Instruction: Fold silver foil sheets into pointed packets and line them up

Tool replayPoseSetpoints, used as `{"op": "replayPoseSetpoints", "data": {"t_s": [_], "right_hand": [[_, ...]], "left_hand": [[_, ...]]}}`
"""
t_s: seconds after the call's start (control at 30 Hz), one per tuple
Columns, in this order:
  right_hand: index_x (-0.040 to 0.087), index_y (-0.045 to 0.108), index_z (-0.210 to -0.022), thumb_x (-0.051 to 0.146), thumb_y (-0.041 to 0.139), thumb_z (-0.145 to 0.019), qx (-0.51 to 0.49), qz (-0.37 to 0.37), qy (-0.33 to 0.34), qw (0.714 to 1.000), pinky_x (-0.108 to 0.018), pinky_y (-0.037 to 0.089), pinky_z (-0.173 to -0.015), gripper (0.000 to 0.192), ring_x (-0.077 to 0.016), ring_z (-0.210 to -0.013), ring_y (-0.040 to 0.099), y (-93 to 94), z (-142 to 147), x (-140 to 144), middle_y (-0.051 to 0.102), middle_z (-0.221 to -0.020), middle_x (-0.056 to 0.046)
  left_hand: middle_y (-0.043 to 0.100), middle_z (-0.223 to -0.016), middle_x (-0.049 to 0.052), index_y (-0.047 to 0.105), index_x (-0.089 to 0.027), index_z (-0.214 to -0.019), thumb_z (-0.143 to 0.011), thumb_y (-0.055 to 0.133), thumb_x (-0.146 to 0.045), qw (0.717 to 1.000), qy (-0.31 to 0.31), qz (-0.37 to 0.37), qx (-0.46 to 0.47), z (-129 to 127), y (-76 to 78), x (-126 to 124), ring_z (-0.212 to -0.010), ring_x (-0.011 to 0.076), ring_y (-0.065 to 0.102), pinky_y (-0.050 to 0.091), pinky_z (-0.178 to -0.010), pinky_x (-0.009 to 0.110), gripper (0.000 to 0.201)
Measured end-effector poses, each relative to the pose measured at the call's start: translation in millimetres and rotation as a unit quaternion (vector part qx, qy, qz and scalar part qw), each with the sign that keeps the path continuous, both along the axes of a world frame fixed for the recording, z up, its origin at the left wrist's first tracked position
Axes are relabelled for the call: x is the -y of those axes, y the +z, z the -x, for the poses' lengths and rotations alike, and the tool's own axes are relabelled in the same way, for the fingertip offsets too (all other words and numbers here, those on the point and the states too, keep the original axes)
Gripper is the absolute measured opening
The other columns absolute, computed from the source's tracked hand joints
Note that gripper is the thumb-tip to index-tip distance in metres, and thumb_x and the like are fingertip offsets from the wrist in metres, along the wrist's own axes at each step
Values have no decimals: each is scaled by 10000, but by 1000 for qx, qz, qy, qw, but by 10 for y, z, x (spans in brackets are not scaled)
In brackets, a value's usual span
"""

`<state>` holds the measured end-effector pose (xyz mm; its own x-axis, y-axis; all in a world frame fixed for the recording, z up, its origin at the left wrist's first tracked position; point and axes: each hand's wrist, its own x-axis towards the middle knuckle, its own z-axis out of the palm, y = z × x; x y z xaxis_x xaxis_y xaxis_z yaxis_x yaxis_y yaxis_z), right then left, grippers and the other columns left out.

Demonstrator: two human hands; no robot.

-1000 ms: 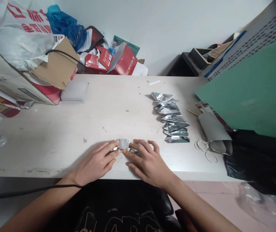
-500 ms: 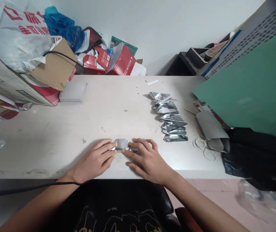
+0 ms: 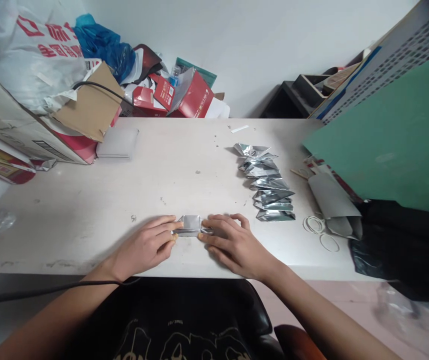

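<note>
From my head camera, looking down: my left hand (image 3: pixel 145 247) and right hand (image 3: pixel 233 242) lie near the front edge of the pale table (image 3: pixel 87 210), fingertips of both pinching the ends of a small silver foil packet (image 3: pixel 191 224) that rests flat on the surface between them. Toward the table's right side a row of folded foil packets (image 3: pixel 269 186) runs front to back, with rubber bands (image 3: pixel 317 227) just beside it. The slick foil could slip or spring open if my pinch loosens (a judgement only). My fingers hide the packet's ends, so its exact fold is hard to make out; boxes (image 3: pixel 184 92) crowd the far left corner.
</note>
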<state>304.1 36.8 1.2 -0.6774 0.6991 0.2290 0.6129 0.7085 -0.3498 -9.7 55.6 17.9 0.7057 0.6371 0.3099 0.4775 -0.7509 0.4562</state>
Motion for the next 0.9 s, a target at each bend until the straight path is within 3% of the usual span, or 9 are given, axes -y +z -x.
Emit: {"op": "replayPoseSetpoints", "data": {"t_s": [0.2,0.3,0.63,0.83,0.9], "right_hand": [[314,763,-1270,244,516,-1096,-9,6,14,1000,-504,324,-1101,310,-271,-1412,596,9,-66,-36,687,-1516,-37],[322,772,-1258,220,555,-1065,-8,15,19,1000,-502,349,-1102,308,-265,-1414,603,37,-93,-53,691,-1516,-27],[266,743,-1121,209,504,-1077,-35,61,40,997,-549,413,-1134,250,-254,-1442,598,54,-145,-126,711,-1488,-30],[247,726,-1275,201,526,-1008,-27,37,68,997,-579,421,-1155,336,-287,-1513,527,14,-178,-93,686,-1521,-58],[239,719,-1294,233,541,-997,-28,27,76,996,-578,421,-1160,347,-301,-1541,494,14,-190,-55,673,-1538,-56]], "left_hand": [[742,-1371,105,721,-187,-975,-1048,551,-110,1000,6,-30,4,1,-4,-8,-1331,237,691,633,-1113,464,201],[768,-1299,86,718,-194,-949,-1041,556,-104,1000,5,-16,11,1,-18,-11,-1353,238,676,635,-1111,458,207],[777,-1329,66,700,-209,-938,-1024,563,-97,1000,5,-8,24,45,-70,-23,-1379,224,670,627,-1131,454,198],[751,-1361,107,690,-191,-1036,-1006,638,-158,1000,-19,-16,-1,78,-29,86,-1385,267,650,629,-1110,474,69],[745,-1363,121,692,-183,-1155,-995,730,-265,999,-37,-23,-20,104,-8,173,-1368,298,649,635,-1088,494,184]]}}
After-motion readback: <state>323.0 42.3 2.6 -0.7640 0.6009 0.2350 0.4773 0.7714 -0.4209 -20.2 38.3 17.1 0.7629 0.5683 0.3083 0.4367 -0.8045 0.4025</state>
